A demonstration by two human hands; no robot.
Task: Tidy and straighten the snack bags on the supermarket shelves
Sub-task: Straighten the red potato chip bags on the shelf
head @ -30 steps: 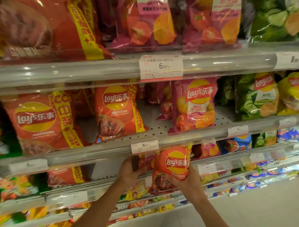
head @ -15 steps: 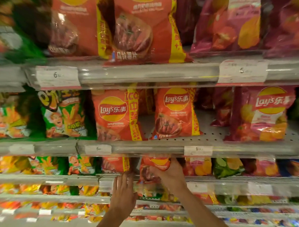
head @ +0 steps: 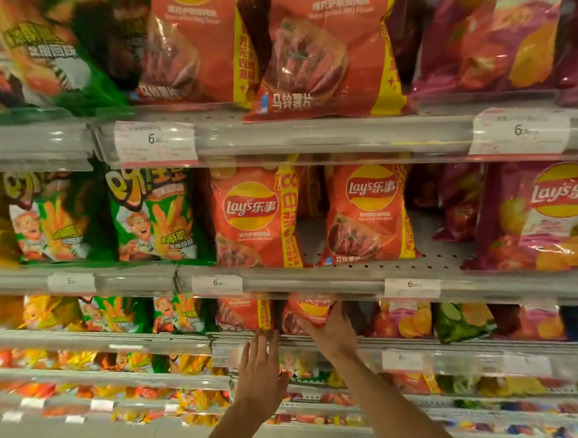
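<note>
A small red Lay's bag (head: 310, 310) sits at the front of the third shelf down, its top hidden behind the shelf rail (head: 311, 284). The right hand (head: 330, 331) cups its lower front, fingers curled around the side. It looks light, puffy and crinkly, probably slippery and easy to crush, so a gentle hold at the edges would suit it. The left hand (head: 261, 373) hovers just below and left, fingers straight, holding nothing. Another red bag (head: 243, 313) stands beside it.
</note>
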